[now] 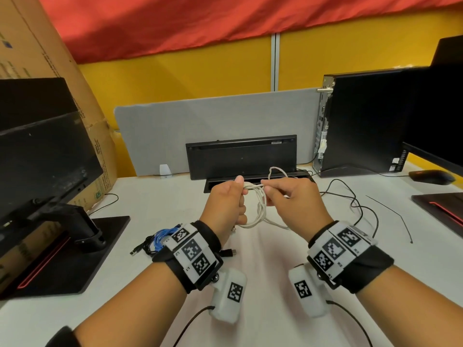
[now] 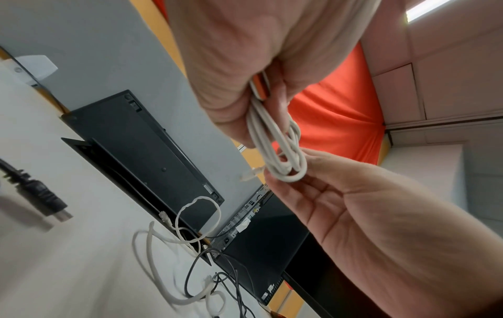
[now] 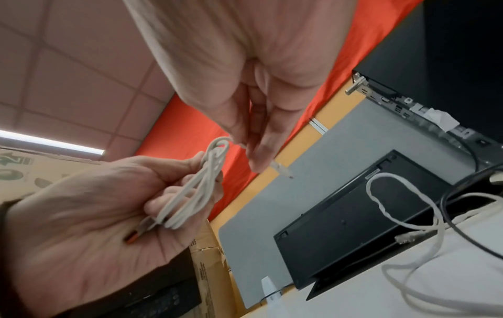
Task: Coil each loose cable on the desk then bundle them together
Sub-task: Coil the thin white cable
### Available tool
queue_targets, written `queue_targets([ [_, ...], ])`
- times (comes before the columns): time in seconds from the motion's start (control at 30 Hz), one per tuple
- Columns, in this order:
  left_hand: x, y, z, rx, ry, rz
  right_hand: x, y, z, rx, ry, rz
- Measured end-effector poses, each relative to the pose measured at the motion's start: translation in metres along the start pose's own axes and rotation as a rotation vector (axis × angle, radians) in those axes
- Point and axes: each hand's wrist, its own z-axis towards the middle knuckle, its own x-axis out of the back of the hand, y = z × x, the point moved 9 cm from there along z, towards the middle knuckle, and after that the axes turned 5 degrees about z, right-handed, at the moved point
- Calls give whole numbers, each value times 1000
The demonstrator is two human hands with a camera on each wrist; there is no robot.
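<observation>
left hand (image 2: 245,71) gripping coiled white cable (image 2: 280,150), right hand (image 2: 340,206) pinching loop

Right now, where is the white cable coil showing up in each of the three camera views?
Head: white cable coil at centre, between the left hand and right hand.
Left wrist: upper centre, hanging from the fist.
Right wrist: lower left, in the left palm.
Shared landmark: the upturned black keyboard behind the coil.

White desk (image 1: 263,271) bears blue cable (image 1: 164,235), seemingly coiled, keyboard (image 1: 241,156)
</observation>
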Motion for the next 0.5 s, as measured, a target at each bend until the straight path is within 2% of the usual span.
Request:
queue_targets([
  [0.1, 1, 3, 0, -32, 4, -30, -13, 1, -4, -96, -76, 149],
  [0.2, 3, 5, 3, -45, 14, -46, -21, -4, -7, -99, -123, 212],
  [0.4, 3, 6, 10, -82, -89, -70, -21, 17, -5, -347, -48, 462],
  [0.5, 9, 3, 14, -129, -154, 5, -22, 17, -5, -392, -55, 565],
])
